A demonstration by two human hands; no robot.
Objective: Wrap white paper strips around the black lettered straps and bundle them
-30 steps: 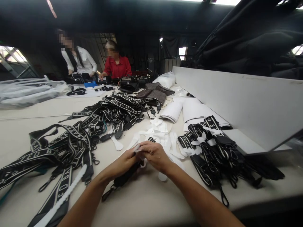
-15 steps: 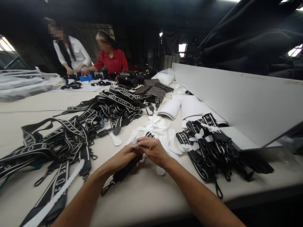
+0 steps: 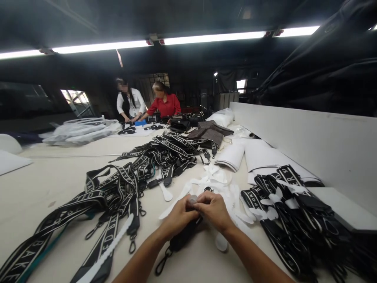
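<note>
My left hand [image 3: 176, 218] and my right hand [image 3: 216, 211] meet over the pale table [image 3: 44, 184], fingers pinched together around the end of a black strap [image 3: 179, 238] and a small white wrapping piece [image 3: 193, 199]. The strap runs back under my left hand to a metal clip [image 3: 161, 265]. Loose white paper pieces [image 3: 216, 179] lie just beyond my fingers. A white oval piece [image 3: 220, 243] rests under my right wrist.
A tangle of black lettered straps [image 3: 123, 184] spreads to the left. A bundle of wrapped straps [image 3: 291, 212] lies right, beside a white board wall [image 3: 309, 137]. Brown bags [image 3: 209, 133] and white rolls [image 3: 232, 155] sit farther back. Two people [image 3: 147, 104] work at the far end.
The camera has tilted up, showing ceiling lights, so everything sits lower in view. My hands stay pinched together on the strap end and white piece, with little movement between them.
</note>
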